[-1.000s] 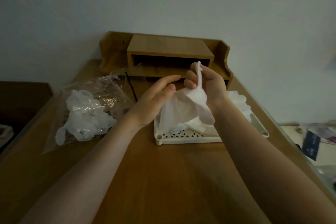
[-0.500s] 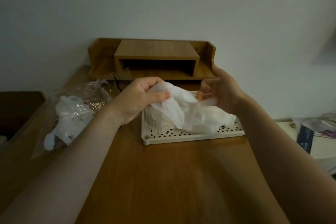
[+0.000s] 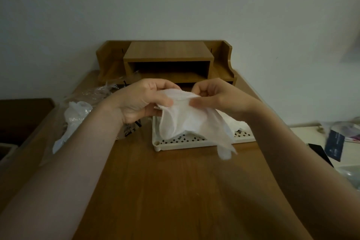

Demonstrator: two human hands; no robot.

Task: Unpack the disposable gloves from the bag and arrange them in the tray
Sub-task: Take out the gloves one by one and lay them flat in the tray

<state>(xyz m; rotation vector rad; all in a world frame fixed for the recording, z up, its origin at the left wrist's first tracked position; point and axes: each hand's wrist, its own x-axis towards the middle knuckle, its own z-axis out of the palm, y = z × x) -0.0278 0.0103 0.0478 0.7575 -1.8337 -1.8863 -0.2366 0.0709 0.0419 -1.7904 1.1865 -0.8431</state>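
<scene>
Fingers (image 3: 165, 101) of the left hand (image 3: 142, 101) pinch one upper edge of a white disposable glove (image 3: 187, 121), thumb on the near side and the other fingers curled behind it. The right hand (image 3: 218, 97) pinches the same edge just beside it, thumb in front, fingers bent over the top. Between the two hands the edge is stretched roughly level, left to right.

From that edge the glove hangs down over the white perforated tray (image 3: 194, 143), its long axis running from the hands downward and toward the right, its lower end trailing past the tray's near rim above the wooden surface (image 3: 175, 191). More white gloves (image 3: 233, 122) lie in the tray behind it, largely hidden.

Left of the tray, behind the left forearm, the clear plastic bag (image 3: 93, 95) lies on the surface with crumpled gloves inside. A wooden shelf unit (image 3: 167, 58) stands at the far edge against the wall.
</scene>
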